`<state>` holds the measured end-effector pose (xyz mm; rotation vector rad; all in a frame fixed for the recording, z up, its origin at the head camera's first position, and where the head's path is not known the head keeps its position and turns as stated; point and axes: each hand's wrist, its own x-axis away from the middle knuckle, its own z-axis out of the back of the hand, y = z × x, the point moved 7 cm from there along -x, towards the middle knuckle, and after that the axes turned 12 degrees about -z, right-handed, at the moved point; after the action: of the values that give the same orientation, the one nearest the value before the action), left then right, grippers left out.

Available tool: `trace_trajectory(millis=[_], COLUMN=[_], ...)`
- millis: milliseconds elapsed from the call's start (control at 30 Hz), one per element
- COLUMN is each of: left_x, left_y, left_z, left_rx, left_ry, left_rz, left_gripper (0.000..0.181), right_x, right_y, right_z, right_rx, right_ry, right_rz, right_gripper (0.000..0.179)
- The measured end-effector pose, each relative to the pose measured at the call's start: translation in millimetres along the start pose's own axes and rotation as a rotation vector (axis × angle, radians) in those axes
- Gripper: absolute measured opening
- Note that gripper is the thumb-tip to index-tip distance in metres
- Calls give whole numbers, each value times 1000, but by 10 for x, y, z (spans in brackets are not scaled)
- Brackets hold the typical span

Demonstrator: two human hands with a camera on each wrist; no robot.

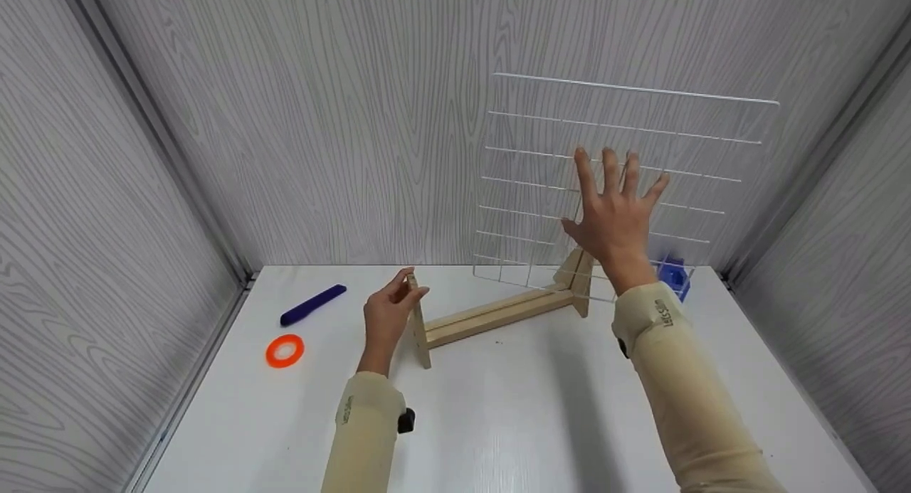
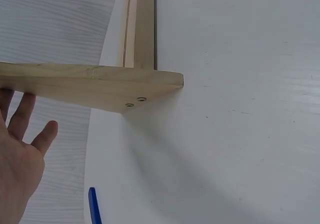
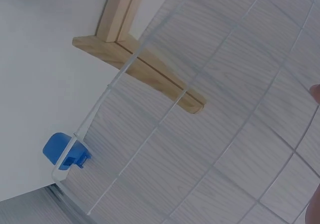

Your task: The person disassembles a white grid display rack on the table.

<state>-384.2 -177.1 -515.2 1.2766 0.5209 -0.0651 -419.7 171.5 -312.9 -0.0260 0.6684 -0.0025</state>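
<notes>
A light wooden stand has two uprights joined by a grooved bar. At the top of its left upright is my left hand, fingertips right at the board. In the left wrist view the thumb stands apart from the board. My right hand is spread flat before a white wire grid, overlapping its middle. The grid stands tall at the right, its lower part overlapping the stand's right upright. In the right wrist view only bits of the fingers show beside the wires.
A dark blue long-handled object and an orange tape ring lie left on the white table. A blue plastic object sits behind the grid's lower right corner. Grey wood-grain walls surround the table.
</notes>
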Motion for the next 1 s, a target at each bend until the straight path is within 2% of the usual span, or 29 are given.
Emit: trace_trajectory(millis=[100,300,567,800,1000], left_x=[9,62,136,217,291], left_y=[-10,-23,13,94,129], left_z=[13,54,93,122,141], left_rx=[5,-49,-106,-186,-203], left_ry=[13,71,121,172,206], left_rz=[-9,-59,-106,-195,-260], left_gripper=[49,50,49,52,50], right_x=[21,61,100,148,179], right_y=[21,47,92,136,169], right_z=[-34,-100,-135,-163,-204], right_rx=[-1,-5,4,14,5], right_ry=[-8,-44,-41,-13,-44], right_rz=[-6,-20,-26,-19,-27], right_gripper=[121,122,117,122,123])
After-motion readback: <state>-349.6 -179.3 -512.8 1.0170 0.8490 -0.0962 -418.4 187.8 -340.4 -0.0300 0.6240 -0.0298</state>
